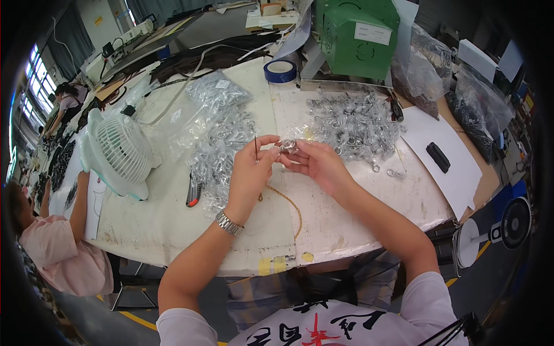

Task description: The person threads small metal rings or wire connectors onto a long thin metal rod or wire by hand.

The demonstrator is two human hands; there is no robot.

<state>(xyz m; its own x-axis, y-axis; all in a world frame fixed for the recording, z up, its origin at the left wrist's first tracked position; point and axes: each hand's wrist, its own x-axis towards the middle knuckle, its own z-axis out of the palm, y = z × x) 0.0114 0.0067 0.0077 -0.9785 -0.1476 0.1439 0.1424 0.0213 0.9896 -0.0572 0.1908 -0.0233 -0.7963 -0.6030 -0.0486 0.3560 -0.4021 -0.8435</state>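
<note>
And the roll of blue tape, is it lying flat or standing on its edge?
Lying flat: the roll of blue tape rests on the table with its round opening facing up.

The fitting [288, 146] seems shiny metal, the packets [353, 124] glossy plastic, the tabletop [329, 230] scuffed.

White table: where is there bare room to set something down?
Bare tabletop shows between the fan and left forearm, and between the yellow cord and right forearm. Crowded: the left pile of bagged metal pieces, and the right pile by the green machine.
</note>
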